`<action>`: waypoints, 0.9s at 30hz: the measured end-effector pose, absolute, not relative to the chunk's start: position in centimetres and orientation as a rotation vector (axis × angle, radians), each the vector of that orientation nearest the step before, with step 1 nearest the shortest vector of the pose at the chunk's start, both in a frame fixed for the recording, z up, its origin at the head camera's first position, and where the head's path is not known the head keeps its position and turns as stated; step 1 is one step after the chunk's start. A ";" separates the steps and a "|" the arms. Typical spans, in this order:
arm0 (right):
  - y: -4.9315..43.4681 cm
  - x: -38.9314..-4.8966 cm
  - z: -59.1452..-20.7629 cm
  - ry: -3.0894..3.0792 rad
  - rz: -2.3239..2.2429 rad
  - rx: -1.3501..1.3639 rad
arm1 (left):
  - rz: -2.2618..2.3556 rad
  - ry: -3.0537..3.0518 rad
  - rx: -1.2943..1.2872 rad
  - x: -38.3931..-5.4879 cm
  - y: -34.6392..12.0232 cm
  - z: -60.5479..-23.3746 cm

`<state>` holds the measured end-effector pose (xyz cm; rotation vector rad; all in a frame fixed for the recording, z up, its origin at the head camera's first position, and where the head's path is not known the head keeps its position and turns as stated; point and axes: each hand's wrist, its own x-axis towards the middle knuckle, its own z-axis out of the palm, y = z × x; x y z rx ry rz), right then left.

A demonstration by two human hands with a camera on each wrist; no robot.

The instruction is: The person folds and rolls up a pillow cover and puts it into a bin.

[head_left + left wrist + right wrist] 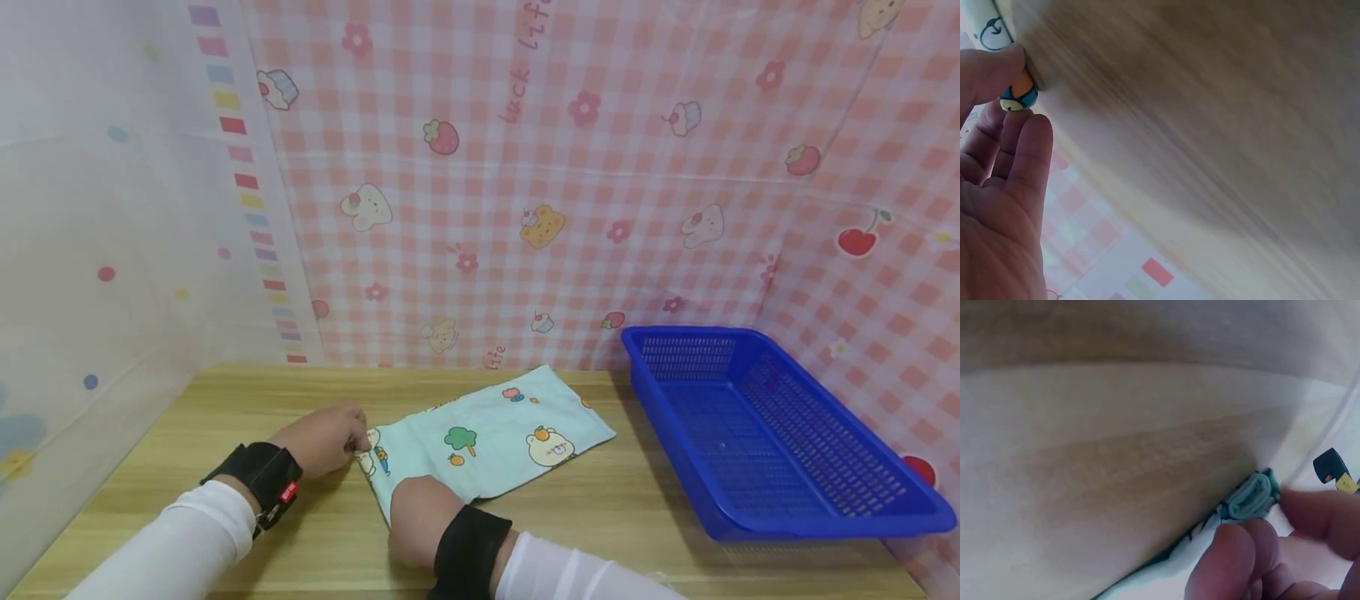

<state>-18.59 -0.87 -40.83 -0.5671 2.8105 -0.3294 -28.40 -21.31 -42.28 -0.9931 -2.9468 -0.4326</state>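
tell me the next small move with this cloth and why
Probably roll the cloth a little further toward the blue basket: the left hand and right hand hold its left end, where the right wrist view shows a coil, while the rest lies mostly flat.

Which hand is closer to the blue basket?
Right. The right hand pinches the cloth, left of the basket; the left hand pinches it too, farther left.

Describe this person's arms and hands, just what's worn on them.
The left sleeve and right sleeve are white. Past them sit a black left wristband, carrying a small red tag, and a black right wristband with no tag showing. The left hand and right hand are ungloved.
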 end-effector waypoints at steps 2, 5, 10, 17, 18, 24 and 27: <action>-1.1 -18.4 -41.1 2.827 -0.337 -0.551 | -0.426 -2.963 -0.978 -28.4 -21.2 -42.4; -1.1 -18.5 -41.4 2.844 -0.334 -0.541 | -0.421 -2.956 -0.981 -28.7 -21.3 -42.7; -1.0 -18.7 -41.6 2.836 -0.329 -0.545 | -0.414 -2.925 -1.010 -28.8 -21.3 -42.8; -0.9 -18.8 -41.7 2.813 -0.379 -0.505 | -0.428 -2.957 -0.991 -28.6 -20.9 -42.5; -0.8 -18.9 -41.6 2.798 -0.389 -0.498 | -0.429 -2.962 -0.984 -28.6 -20.9 -42.5; 0.1 -19.6 -41.7 2.682 -0.506 -0.446 | -0.453 -2.977 -1.001 -29.0 -20.8 -42.6; 0.6 -19.8 -41.4 2.644 -0.588 -0.402 | -0.461 -2.978 -1.016 -29.2 -20.7 -42.6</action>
